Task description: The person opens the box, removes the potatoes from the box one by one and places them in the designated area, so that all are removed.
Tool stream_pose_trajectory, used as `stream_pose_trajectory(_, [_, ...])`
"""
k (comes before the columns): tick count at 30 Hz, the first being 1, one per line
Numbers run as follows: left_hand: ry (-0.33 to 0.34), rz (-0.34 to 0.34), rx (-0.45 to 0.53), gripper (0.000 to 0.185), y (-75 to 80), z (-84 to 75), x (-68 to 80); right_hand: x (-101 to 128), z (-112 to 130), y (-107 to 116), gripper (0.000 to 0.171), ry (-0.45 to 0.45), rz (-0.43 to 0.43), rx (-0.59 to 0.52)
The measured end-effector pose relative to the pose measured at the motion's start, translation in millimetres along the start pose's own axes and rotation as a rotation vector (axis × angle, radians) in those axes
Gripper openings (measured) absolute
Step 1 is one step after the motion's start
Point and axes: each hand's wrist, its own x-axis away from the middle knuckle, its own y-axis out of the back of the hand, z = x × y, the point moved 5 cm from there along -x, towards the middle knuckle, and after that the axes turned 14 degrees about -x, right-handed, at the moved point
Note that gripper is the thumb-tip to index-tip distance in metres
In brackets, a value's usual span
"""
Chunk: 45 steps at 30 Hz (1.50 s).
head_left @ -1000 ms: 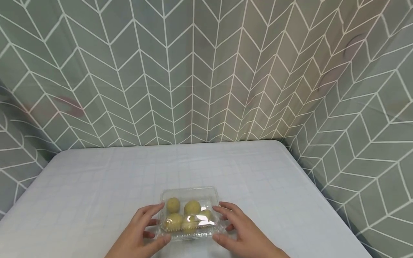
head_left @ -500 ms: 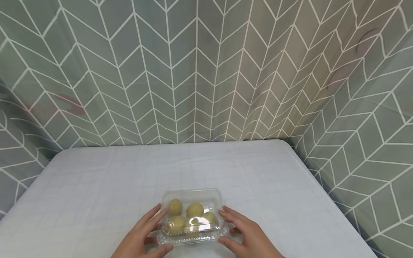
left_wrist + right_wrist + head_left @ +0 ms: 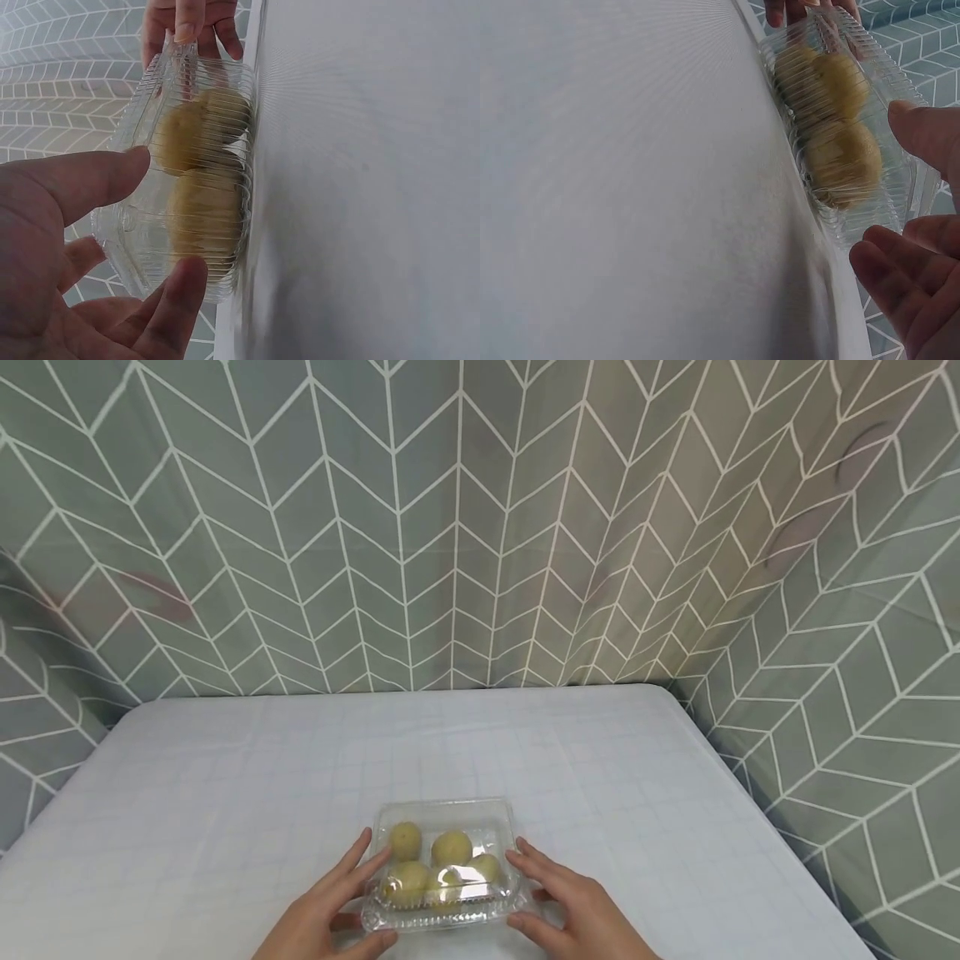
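A clear plastic clamshell box [image 3: 444, 868] sits on the white tablecloth [image 3: 225, 810] near the table's front edge, about midway across it, with its lid down over several round yellowish-green cakes [image 3: 450, 848]; four or five can be counted through the lid, two toward the far side and the others toward the near side, where glare on the plastic blurs them. The box has ribbed walls and a flat rim, seen clearly in the left wrist view [image 3: 187, 172] and the right wrist view [image 3: 840, 127]. The left hand [image 3: 330, 910] lies against the box's left side, fingers fairly straight and spread, the fingertips [image 3: 367, 847] reaching along the left wall and the thumb touching the near left corner. The right hand [image 3: 577, 906] mirrors it on the right side, fingers extended along the right wall and the thumb by the near right corner. Both hands press or rest on the box from either side with loose, wide fingers, not curled tight round it; in the wrist views the left thumb [image 3: 97, 180] touches the lid and a finger sits at the rim, while the right hand's fingers [image 3: 907, 270] stand just beside the box's end. Behind and to both sides of the table hangs a grey-green curtain [image 3: 480, 527] with a white chevron pattern
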Motion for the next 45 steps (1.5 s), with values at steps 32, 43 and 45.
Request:
stream_pose_trajectory(32, [0.115,0.086,0.163,0.081,-0.7,0.7,3.7,0.1,-1.4,2.9,0.062,0.085,-0.016,0.133])
stream_pose_trajectory(43, [0.134,0.046,0.243,0.071,1.0,-1.7,3.8,-1.3,-2.3,3.1,0.063,0.084,-0.003,0.141])
stream_pose_trajectory(45, [0.128,0.030,0.248,0.069,0.9,-2.6,3.7,-1.2,-2.2,3.6,0.062,0.087,-0.008,0.154])
